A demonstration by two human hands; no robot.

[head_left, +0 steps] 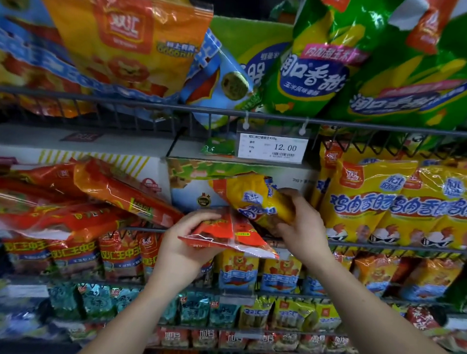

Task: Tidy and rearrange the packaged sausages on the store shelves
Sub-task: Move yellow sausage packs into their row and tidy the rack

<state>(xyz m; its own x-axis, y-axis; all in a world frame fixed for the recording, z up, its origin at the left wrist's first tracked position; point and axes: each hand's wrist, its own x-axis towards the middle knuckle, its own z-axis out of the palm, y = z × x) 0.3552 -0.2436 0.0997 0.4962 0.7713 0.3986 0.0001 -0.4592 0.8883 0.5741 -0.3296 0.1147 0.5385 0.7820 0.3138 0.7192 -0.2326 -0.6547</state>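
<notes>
My left hand (186, 244) grips a red sausage pack (232, 234) from below and behind, holding it nearly flat in front of the middle shelf. Just above it, my right hand (300, 221) holds a yellow sausage pack (256, 196) tilted down to the right, fingers curled round its lower end. The two packs overlap where they meet. Red sausage packs (85, 201) lie in a loose, slanted heap to the left. Yellow sausage packs (403, 204) stand upright in a row to the right.
A wire shelf rail (148, 103) with a price tag (271, 147) runs overhead, orange bags (120, 34) and green bags (347, 63) leaning over it. White cartons (116, 164) stand behind the heap. Lower shelves hold rows of smaller packs (236, 269).
</notes>
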